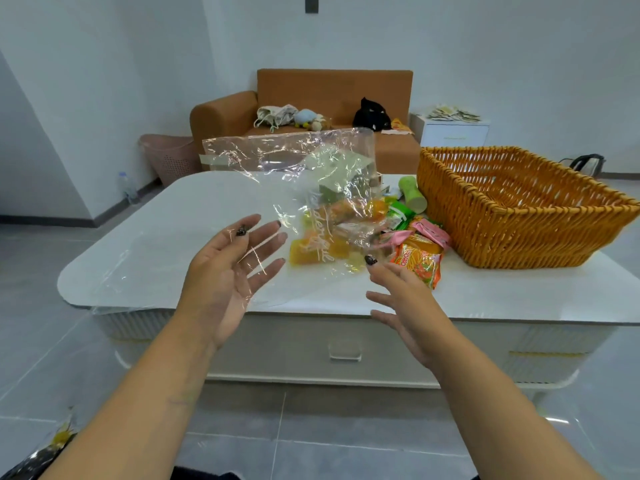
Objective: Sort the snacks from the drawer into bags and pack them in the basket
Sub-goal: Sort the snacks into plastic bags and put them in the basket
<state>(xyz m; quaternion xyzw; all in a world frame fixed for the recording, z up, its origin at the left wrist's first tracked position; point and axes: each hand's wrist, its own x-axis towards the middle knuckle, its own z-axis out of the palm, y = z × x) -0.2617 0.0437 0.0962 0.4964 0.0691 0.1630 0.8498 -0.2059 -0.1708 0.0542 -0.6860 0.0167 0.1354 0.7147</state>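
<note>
both hands are held spread, left hand (231, 271) at eight o'clock and right hand (398, 299) at five o'clock of the clear bag (294, 188), neither plainly gripping. the film is judged light, limp and slippery, best pinched at its rim. snacks (417, 258) lie beyond, the basket (519, 209) at two o'clock.

Left forearm: enters from the near left, reaching far and right. Left hand (225, 271): palm turned up and rightward, fingers spread and nearly straight, dark nail polish. Right forearm: enters from the near right, angled far and left. Right hand (401, 303): palm facing left, fingers extended and slightly parted, thumb raised, dark nail visible. Both hands well apart.
</note>
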